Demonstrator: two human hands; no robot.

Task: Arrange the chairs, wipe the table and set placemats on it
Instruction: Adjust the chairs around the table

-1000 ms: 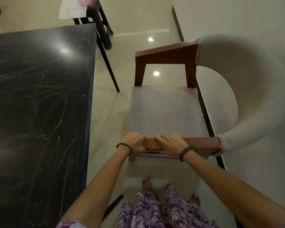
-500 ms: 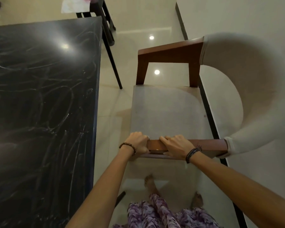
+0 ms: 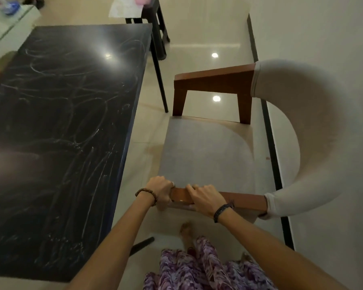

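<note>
Both hands grip the near wooden armrest (image 3: 228, 200) of the chair (image 3: 205, 151) — the left hand (image 3: 160, 190) curled round its front end, the right hand (image 3: 204, 196) just beside it with fingers hooked over the top edge. The chair stands to the right of the dark surface (image 3: 61, 132), its grey seat parallel to the long edge, its curved pale backrest (image 3: 314, 132) toward the wall on the right. A strip of glossy floor (image 3: 143, 147) separates chair and surface.

This looks like the chair-arranging step, with wiping not yet done: the surface is covered in pale swirled smears and carries no placemats.

The risks lie in the grip. Both hands sit together at one end of a single armrest, so a pull could swing the chair round rather than carry it straight, sending the far armrest (image 3: 214, 80) toward the thin table leg (image 3: 160, 80). The person's bare foot (image 3: 187, 231) is close under the near side — a chair leg set down carelessly could catch it. The polished floor may also let the legs skid.
</note>
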